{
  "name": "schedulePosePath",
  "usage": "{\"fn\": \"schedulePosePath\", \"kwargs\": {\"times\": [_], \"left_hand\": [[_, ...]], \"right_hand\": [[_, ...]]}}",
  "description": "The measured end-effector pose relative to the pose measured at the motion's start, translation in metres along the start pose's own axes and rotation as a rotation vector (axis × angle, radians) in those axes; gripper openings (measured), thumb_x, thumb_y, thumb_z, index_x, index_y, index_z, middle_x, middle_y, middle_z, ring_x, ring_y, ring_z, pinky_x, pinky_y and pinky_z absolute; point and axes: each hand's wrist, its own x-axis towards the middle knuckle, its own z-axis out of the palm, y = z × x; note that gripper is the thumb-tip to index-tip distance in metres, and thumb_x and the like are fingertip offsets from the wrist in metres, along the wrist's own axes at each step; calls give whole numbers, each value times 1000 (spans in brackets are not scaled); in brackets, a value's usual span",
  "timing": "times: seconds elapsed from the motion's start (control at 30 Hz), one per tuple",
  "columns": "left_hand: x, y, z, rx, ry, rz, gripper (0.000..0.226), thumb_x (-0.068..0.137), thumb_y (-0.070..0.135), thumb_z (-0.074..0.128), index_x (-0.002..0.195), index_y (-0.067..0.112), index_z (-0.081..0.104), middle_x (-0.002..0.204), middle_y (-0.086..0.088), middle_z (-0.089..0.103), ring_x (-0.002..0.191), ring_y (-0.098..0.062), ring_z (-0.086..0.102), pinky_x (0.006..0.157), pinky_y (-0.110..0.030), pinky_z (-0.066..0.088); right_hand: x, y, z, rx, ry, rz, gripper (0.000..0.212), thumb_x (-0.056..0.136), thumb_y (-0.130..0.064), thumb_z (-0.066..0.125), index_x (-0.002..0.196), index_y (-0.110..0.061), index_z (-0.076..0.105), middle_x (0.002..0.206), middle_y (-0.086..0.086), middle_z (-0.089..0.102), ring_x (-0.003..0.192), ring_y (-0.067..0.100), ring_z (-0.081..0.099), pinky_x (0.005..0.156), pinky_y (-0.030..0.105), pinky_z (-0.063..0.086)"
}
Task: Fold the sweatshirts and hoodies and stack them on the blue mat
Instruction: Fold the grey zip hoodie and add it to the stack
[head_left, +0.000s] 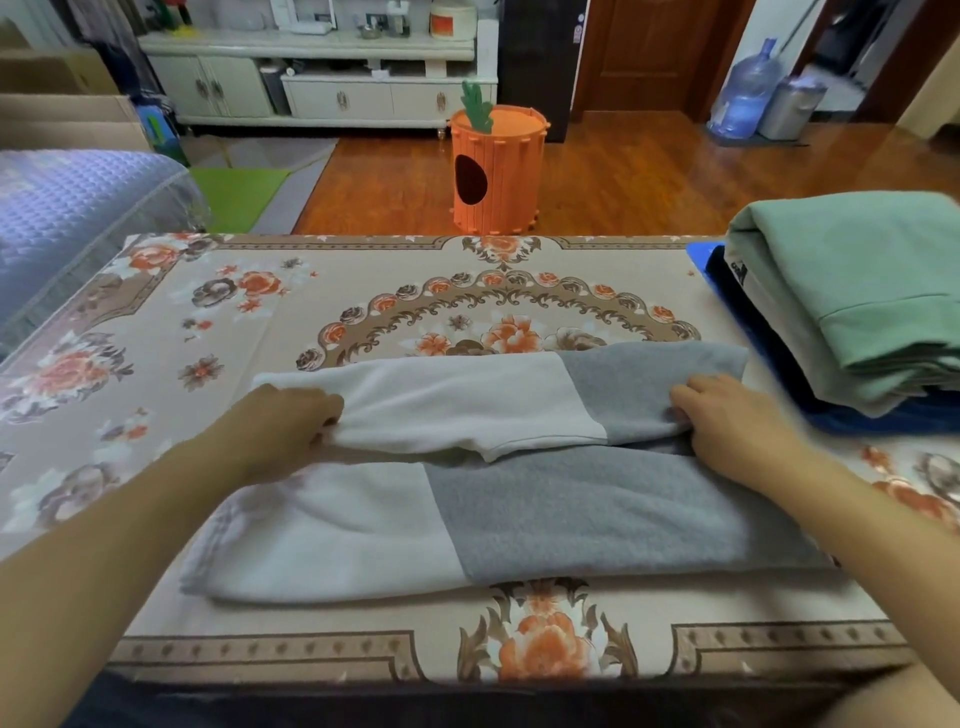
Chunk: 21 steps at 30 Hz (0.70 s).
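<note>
Sweatshirt (519, 499), grey-white, lay on desk (363, 291) between hands; left hand (291, 421) and right hand (727, 415) each pinched folded upper edge.

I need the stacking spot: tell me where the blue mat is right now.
In the head view, the blue mat lies at the right edge of the floral table, mostly hidden under the folded pile topped by the green sweatshirt.

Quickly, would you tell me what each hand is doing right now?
Left hand: gripping the white end of the sweatshirt's folded layer.
Right hand: gripping the grey end of the same layer.
</note>
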Motion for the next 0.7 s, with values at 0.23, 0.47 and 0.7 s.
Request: {"fn": "schedulePosePath", "kwargs": {"times": [0.23, 0.47, 0.7], "left_hand": [[-28, 9, 8, -147, -126, 6, 19, 82, 23, 58, 76, 26, 41, 75, 9, 49, 67, -11, 48, 60, -28, 38], [28, 60, -47, 56, -212, -35, 17, 96, 22, 46, 87, 19, 60, 85, 2, 60, 80, -20, 56, 74, -35, 54], [90, 200, -21, -298, -132, 129, 67, 96, 72, 5, 158, 48, 7, 170, 1, -3, 155, -30, -9, 123, -57, -2]], "right_hand": [[-10, 3, -9, 60, -53, 2, 23, 74, -4, 57, 78, -25, 46, 82, -2, 44, 83, 28, 51, 63, 37, 40], [-5, -1, -23, -49, -396, 23, 24, 89, -12, 49, 82, -35, 49, 94, -4, 56, 88, 19, 54, 68, 29, 40], [50, -20, -43, 214, 98, 125, 39, 94, -29, 38, 124, -25, 62, 126, 9, 60, 117, 33, 53, 95, 41, 44]]}}
